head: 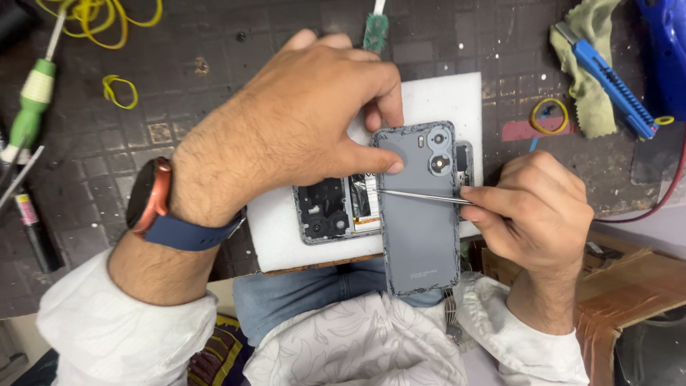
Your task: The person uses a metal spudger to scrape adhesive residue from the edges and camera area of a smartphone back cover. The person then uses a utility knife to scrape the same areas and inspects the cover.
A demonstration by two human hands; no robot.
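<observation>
My left hand (pixel 300 121) holds a grey phone back cover (pixel 420 229) by its upper edge, thumb pressed on its face near the camera cutouts. The cover stands tilted over an opened phone body (pixel 330 211) that lies on a white foam pad (pixel 286 236). My right hand (pixel 532 211) grips thin metal tweezers (pixel 421 195), whose tip reaches leftwards across the cover to its left edge. A watch with a blue strap sits on my left wrist.
A dark gridded work mat (pixel 143 129) carries yellow rubber bands (pixel 120 89), a green-handled screwdriver (pixel 32 100), a small brush (pixel 375 28), a blue utility knife (pixel 607 75) on a green cloth, and a red cable at right. A cardboard box (pixel 629 279) sits lower right.
</observation>
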